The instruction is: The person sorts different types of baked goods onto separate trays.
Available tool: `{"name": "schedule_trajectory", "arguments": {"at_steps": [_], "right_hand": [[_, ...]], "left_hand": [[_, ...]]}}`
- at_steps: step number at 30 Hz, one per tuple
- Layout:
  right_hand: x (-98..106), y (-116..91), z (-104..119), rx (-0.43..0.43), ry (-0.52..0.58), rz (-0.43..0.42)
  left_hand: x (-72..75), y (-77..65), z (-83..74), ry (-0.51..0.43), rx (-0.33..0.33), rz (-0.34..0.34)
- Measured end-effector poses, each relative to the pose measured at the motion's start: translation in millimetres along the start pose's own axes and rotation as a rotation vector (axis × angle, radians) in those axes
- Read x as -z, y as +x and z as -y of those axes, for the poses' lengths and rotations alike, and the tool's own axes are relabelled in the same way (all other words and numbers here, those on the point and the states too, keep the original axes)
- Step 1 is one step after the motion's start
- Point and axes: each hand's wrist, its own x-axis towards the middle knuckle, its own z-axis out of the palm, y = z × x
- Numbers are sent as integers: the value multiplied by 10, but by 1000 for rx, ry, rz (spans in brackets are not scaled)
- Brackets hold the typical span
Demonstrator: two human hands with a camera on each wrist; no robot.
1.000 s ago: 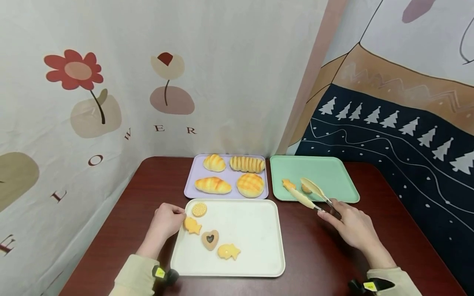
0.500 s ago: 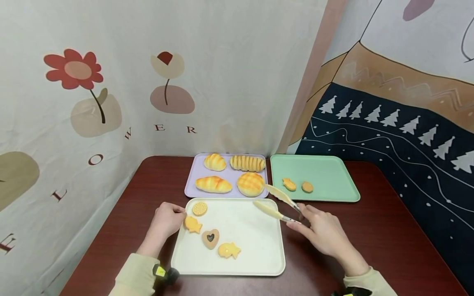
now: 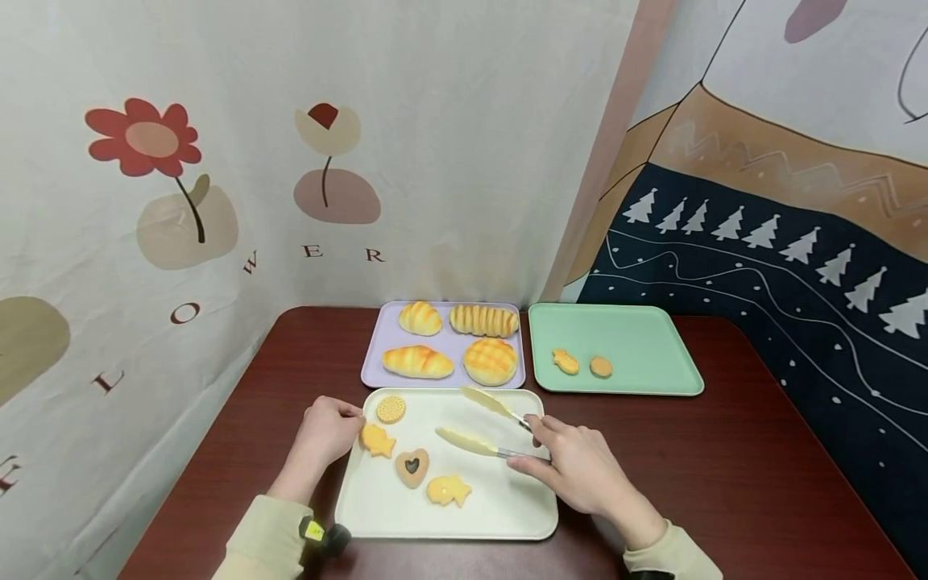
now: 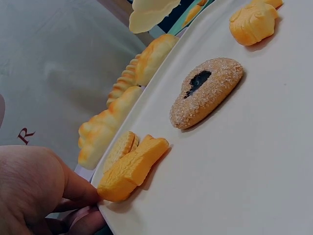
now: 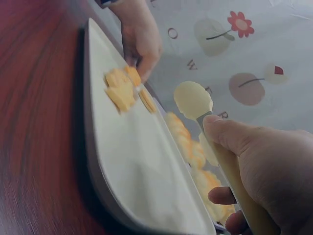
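Left hand (image 3: 329, 431): grip pinched on the left rim of the white tray (image 3: 500, 511), just beside the 1st fish cookie (image 3: 377, 441).

Right hand (image 3: 580, 463): grip curled round the tongs (image 3: 471, 443), whose 2 arms stand well apart over the white tray, nothing between them.

White tray, 4 pieces, running from far left corner towards near middle: round cookie (image 3: 391, 410), 1st fish cookie, heart cookie (image 3: 412, 468), 2nd fish cookie (image 3: 449, 490).

Purple tray (image 3: 444, 341), behind: 4 breads (image 3: 416, 362).

Green tray (image 3: 623, 338), behind at right: 3rd fish cookie (image 3: 566, 362), 2nd round cookie (image 3: 601, 366).

Support: dark red tabletop (image 3: 725, 451).

Hazards, as judged: low, flat cookies could skid if the tongs closed off-centre. The round cookie and 1st fish cookie lie close enough that a wide bite might catch both, or knock the left hand. A lift at the pinched rim could tilt the white tray and slide its 4 pieces. Too light a squeeze might drop a cookie between trays.
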Motion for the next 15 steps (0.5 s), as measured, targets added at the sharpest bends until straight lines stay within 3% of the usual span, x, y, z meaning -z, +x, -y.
{"name": "schedule_trajectory", "arguments": {"at_steps": [15], "right_hand": [[-249, 285, 406, 160, -40, 66]], "left_hand": [[15, -3, 3, -6, -10, 14]]}}
